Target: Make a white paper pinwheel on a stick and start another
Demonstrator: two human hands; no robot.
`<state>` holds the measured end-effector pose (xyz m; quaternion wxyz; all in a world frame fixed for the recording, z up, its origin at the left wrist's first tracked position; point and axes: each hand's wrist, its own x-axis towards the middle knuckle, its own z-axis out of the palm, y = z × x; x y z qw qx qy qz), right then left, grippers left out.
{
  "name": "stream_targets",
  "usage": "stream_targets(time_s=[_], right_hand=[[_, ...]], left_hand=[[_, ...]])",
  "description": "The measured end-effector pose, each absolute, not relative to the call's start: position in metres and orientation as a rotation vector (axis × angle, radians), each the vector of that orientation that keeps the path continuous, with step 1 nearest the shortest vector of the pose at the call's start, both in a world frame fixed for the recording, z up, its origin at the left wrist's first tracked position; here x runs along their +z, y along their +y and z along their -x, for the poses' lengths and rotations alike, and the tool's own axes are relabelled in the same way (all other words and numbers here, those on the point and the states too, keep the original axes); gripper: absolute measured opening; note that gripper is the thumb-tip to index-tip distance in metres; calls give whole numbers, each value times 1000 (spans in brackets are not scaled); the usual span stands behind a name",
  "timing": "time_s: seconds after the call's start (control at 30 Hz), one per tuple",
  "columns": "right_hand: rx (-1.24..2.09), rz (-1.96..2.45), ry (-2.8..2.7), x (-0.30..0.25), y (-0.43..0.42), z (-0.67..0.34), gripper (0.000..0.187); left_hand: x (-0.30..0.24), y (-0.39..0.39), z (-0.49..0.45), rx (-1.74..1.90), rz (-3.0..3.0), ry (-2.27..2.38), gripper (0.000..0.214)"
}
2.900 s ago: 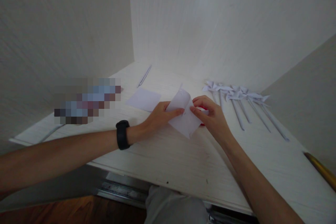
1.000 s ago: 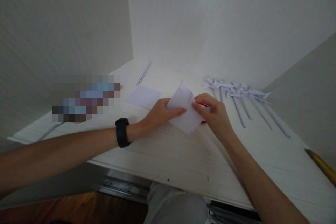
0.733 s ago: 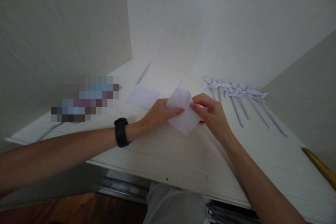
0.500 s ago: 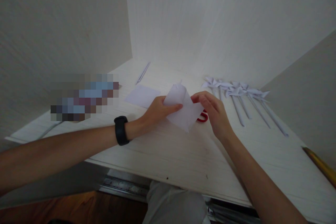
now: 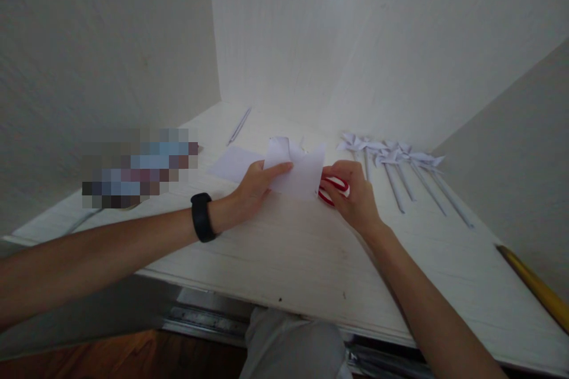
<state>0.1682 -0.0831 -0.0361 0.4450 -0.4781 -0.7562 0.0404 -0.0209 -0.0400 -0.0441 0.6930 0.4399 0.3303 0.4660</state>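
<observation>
With the left hand [image 5: 255,186], pinching by its left side 1 curling white paper [image 5: 304,177], held above the counter [image 5: 267,249], probably to free the right edge. With the right hand [image 5: 356,194], touching red-handled scissors [image 5: 336,179] just beside that edge; whether gripping or not, impossible to tell. Farther right, with paper pinwheels [image 5: 391,157] laid heads toward the wall [image 5: 311,41], presumably to spare their folds.

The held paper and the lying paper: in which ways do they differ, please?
The held paper is gripped in the left hand, while the lying paper rests on the table.
The held paper is bent along its upper edge; the lying paper looks flat.
Both are pale, plain-looking sheets, each partly hidden by the left hand.
</observation>
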Motion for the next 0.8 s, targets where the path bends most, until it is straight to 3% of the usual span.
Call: stream_targets(time_s=[0.2,0.8], right_hand=[[-19,1148,-2115,-29,-87,-164,11],[514,1098,-1658,-31,-85,-144,10]], left_hand=[[-43,-42,20,1038,-1020,748,29],[-40,-48,20,1172,-1352,881,37]])
